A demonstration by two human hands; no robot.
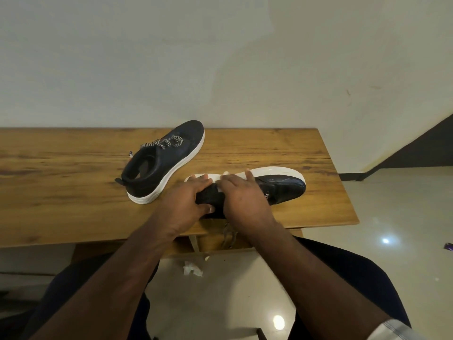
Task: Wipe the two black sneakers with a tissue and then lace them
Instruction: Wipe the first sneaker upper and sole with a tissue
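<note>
Seated person at a wooden desk. The near sneaker lies on its side at the desk's front edge, white sole turned away; the left hand grips its heel end, while the right hand presses a tissue against the sole. The second sneaker stands just beside, loosely laced. A crumpled tissue lies on the floor. Wiping likely goes best with a steady heel hold and strokes along the sole.
</note>
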